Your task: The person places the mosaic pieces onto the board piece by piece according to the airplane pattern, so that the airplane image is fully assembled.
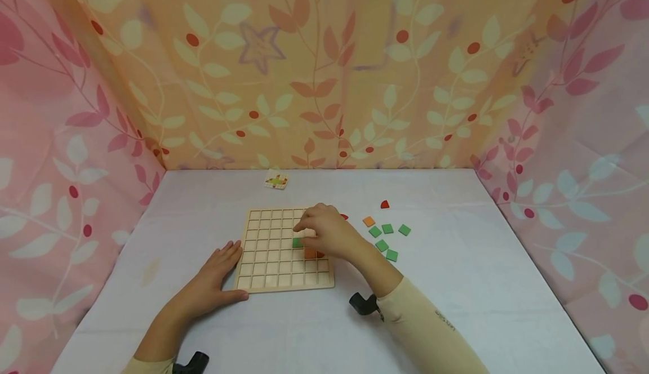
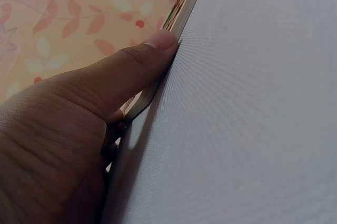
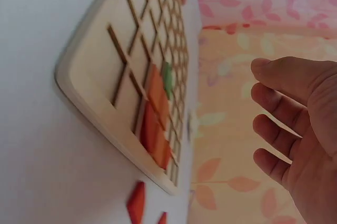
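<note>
A wooden grid board (image 1: 271, 258) lies flat on the white-covered table. My left hand (image 1: 210, 278) rests along its left side with the fingers extended, and the thumb (image 2: 142, 58) touches the front edge. Above the board's right part hovers my right hand (image 1: 327, 230). In the right wrist view its thumb and loosely bent fingers stand apart, with nothing seen between them. Set in cells below it are a green square tile (image 1: 296, 243) and an orange tile (image 1: 310, 253); red-orange pieces (image 3: 151, 126) sit beside these. My right hand hides some cells from the head camera.
Several loose green tiles (image 1: 387, 228) lie right of the board, near an orange square (image 1: 368, 222). Red pieces (image 1: 385, 204) are farther back, one partly behind the right hand. A small patterned card (image 1: 276, 179) lies beyond the board. Patterned curtains (image 1: 324, 81) surround the table.
</note>
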Available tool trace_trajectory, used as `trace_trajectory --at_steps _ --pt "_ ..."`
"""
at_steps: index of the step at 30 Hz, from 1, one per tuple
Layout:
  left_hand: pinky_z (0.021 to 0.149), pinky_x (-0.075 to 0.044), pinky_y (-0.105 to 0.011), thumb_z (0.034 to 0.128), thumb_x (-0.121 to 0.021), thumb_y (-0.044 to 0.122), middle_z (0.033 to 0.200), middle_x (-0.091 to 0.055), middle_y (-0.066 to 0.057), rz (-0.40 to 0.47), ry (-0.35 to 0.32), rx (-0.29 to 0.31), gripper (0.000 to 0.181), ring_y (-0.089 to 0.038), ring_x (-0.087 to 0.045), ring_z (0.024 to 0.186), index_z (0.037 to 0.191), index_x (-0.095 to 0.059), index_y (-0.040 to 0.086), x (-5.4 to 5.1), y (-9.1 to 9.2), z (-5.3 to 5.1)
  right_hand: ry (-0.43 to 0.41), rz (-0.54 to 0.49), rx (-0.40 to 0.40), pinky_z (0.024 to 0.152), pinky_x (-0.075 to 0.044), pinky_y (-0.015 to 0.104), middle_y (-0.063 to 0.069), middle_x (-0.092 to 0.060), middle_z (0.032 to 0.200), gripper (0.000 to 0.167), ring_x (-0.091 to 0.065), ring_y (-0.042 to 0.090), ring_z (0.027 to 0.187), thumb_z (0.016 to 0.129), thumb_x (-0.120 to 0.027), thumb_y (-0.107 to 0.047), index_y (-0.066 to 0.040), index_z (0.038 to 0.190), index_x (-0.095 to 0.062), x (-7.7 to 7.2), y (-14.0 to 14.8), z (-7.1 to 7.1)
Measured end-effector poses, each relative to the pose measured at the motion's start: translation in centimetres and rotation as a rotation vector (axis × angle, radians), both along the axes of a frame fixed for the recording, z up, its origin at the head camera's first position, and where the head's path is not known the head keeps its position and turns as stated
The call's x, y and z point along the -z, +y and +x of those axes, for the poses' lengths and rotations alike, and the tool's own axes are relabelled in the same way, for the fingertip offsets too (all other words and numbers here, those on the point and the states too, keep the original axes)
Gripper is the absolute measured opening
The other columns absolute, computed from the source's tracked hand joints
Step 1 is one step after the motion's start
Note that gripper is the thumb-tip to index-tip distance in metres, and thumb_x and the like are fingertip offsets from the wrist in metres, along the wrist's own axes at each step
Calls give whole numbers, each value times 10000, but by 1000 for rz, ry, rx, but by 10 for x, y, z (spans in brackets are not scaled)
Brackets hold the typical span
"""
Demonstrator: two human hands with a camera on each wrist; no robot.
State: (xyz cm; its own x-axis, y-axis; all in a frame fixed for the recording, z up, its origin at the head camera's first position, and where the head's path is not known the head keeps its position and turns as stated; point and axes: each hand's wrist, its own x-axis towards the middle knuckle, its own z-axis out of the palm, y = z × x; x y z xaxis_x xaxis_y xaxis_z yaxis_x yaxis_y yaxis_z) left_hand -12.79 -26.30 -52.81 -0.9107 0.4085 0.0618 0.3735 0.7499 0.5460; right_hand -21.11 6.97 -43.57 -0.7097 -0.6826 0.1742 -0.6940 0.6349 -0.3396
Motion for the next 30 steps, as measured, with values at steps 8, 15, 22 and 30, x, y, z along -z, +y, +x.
trace_trajectory --at_steps 8,15,22,30 --pt "1276 47 -245 757 -838 589 1677 -254 -188 6 -6 -2 1147 -396 -167 1568 1583 -323 -17 -1 0 0 91 -60 24 1016 -454 433 -77 -696 1108 227 -573 174 1136 898 -782 -213 -221 1125 -786 -26 44 13" --pt "1263 64 -210 752 -840 591 1672 -267 -189 4 0 -6 1147 -396 -172 1567 1579 -331 -19 -1 0 0 73 -80 130 1037 -471 437 -87 -688 1090 249 -572 169 1152 886 -814 -209 -226 1132 -784 -30 93 23" --pt "1283 35 -261 746 -836 607 1675 -265 -179 2 6 -7 1153 -391 -172 1568 1579 -335 -13 1 0 0 10 -163 230 990 -509 453 -67 -690 1124 278 -558 177 1159 882 -817 -176 -215 1154 -777 -21 142 30" --pt "1266 62 -217 747 -845 586 1671 -270 -187 2 7 0 1151 -403 -179 1563 1574 -334 -30 -1 1 0 -25 -223 325 981 -551 488 -57 -692 1149 270 -568 195 1177 883 -814 -150 -220 1142 -780 -2 179 35"
